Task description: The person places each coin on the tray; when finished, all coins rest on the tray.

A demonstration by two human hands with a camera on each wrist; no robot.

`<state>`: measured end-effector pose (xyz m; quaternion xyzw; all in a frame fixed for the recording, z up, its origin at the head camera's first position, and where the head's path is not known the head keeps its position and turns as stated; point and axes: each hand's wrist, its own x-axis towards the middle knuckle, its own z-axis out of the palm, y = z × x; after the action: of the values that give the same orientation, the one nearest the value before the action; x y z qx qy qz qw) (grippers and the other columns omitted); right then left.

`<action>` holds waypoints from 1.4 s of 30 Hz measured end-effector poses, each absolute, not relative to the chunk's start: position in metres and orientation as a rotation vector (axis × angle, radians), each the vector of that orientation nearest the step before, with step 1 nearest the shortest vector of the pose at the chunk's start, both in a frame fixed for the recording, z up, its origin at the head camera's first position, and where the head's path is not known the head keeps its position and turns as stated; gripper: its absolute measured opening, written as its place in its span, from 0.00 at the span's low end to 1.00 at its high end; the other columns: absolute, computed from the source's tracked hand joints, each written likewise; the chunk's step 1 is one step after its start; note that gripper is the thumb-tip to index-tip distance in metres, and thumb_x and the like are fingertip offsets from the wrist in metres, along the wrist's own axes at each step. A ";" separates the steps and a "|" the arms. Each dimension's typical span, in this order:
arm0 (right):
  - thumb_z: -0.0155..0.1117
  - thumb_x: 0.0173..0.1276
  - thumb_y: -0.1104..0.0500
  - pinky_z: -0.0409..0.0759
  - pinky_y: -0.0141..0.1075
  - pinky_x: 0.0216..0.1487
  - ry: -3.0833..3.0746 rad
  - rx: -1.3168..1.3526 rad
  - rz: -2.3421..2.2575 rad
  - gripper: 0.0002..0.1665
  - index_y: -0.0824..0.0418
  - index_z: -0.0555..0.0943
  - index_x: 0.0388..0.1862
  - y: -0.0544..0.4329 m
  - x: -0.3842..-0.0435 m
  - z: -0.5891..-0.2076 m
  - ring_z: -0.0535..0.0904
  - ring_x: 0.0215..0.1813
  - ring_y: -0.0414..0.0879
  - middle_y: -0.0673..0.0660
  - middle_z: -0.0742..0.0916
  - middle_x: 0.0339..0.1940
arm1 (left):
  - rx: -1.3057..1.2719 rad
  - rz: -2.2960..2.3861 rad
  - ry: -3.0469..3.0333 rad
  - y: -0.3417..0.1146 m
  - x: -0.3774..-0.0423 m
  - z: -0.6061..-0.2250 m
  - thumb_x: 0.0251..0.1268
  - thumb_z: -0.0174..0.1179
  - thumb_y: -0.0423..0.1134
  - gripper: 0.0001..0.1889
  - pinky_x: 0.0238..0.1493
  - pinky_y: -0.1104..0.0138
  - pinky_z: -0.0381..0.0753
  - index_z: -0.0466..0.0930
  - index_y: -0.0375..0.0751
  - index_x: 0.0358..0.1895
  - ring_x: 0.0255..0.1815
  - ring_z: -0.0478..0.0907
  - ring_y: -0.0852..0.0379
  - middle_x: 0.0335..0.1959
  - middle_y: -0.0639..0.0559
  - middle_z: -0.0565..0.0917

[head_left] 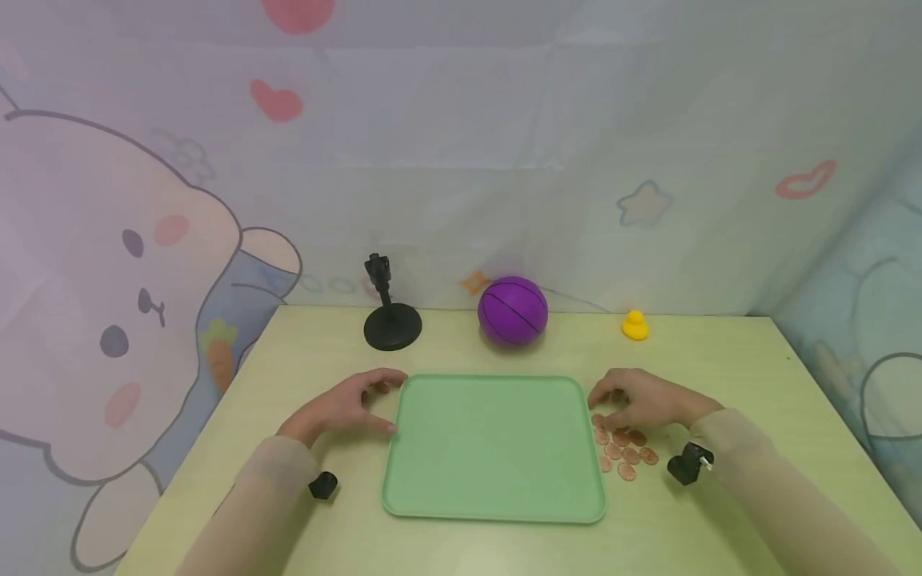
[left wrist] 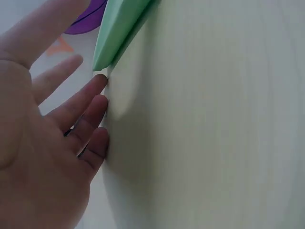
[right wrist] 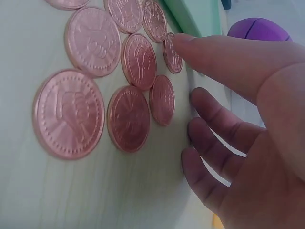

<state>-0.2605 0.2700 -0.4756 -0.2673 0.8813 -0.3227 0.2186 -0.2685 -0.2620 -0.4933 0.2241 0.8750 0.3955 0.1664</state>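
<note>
A light green rectangular tray [head_left: 495, 448] lies flat on the table with nothing in it. My left hand [head_left: 351, 404] is at its left rim, thumb and fingers spread apart and holding nothing. In the left wrist view, loosely bent fingers [left wrist: 78, 112] rest near the tray's corner. Several copper-coloured coins [head_left: 627, 471] lie in a loose cluster off the tray's right side. Over the far end of that cluster is my right hand [head_left: 644, 398], its fingers relaxed. The right wrist view has the thumb tip close above a coin [right wrist: 172, 53]; whether it touches cannot be told.
Along the back of the table stand a black round-based stand [head_left: 392, 326], a purple ball [head_left: 513, 312] with black lines and a yellow rubber duck [head_left: 635, 326]. Behind them hangs a printed cloth [head_left: 461, 120].
</note>
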 end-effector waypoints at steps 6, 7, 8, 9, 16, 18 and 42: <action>0.76 0.66 0.62 0.83 0.37 0.28 2.382 -0.697 -0.923 0.15 0.60 0.85 0.51 0.268 -0.263 -0.476 0.80 0.18 0.47 0.60 0.81 0.44 | 0.809 0.962 2.456 -0.265 -0.258 -0.493 0.40 0.88 0.51 0.53 0.77 0.35 0.52 0.69 0.56 0.75 0.80 0.55 0.37 0.81 0.46 0.61; 0.76 0.66 0.62 0.83 0.37 0.28 2.384 -0.699 -0.922 0.16 0.60 0.85 0.51 0.268 -0.263 -0.476 0.80 0.17 0.47 0.60 0.81 0.44 | 0.851 0.946 2.459 -0.266 -0.257 -0.494 0.39 0.88 0.52 0.51 0.77 0.34 0.52 0.72 0.55 0.73 0.81 0.53 0.35 0.81 0.44 0.60; 0.76 0.66 0.62 0.83 0.37 0.28 2.382 -0.699 -0.924 0.16 0.60 0.85 0.51 0.268 -0.263 -0.476 0.80 0.17 0.47 0.60 0.81 0.44 | 0.883 0.934 2.466 -0.266 -0.256 -0.494 0.38 0.88 0.52 0.48 0.76 0.32 0.52 0.74 0.55 0.69 0.81 0.52 0.34 0.81 0.42 0.60; 0.76 0.66 0.62 0.83 0.37 0.28 2.380 -0.698 -0.926 0.16 0.60 0.85 0.51 0.268 -0.264 -0.476 0.80 0.17 0.47 0.60 0.81 0.43 | 0.905 0.929 2.470 -0.266 -0.256 -0.495 0.38 0.88 0.52 0.45 0.75 0.31 0.52 0.76 0.55 0.66 0.80 0.52 0.32 0.81 0.40 0.59; 0.76 0.67 0.63 0.83 0.39 0.25 2.357 -0.674 -0.952 0.14 0.59 0.85 0.50 0.268 -0.265 -0.478 0.80 0.17 0.47 0.60 0.81 0.43 | 0.921 0.965 2.484 -0.267 -0.255 -0.501 0.39 0.88 0.52 0.29 0.74 0.32 0.54 0.84 0.59 0.48 0.77 0.57 0.32 0.79 0.39 0.60; 0.76 0.67 0.63 0.83 0.38 0.26 2.361 -0.667 -0.951 0.13 0.58 0.86 0.49 0.269 -0.266 -0.479 0.80 0.17 0.47 0.60 0.81 0.43 | 0.913 0.957 2.505 -0.268 -0.256 -0.503 0.39 0.88 0.52 0.28 0.73 0.32 0.55 0.84 0.60 0.47 0.76 0.60 0.34 0.79 0.40 0.61; 0.74 0.67 0.65 0.81 0.35 0.34 2.390 -0.727 -0.840 0.07 0.56 0.84 0.40 0.266 -0.274 -0.476 0.81 0.23 0.46 0.52 0.83 0.24 | 0.880 1.031 2.517 -0.266 -0.258 -0.504 0.43 0.87 0.52 0.31 0.75 0.34 0.54 0.84 0.57 0.53 0.79 0.55 0.36 0.76 0.44 0.67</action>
<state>-0.2745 0.2656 -0.4760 -0.2671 0.8779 -0.3087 0.2502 -0.2584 -0.2663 -0.5045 0.3047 0.8717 0.3571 0.1408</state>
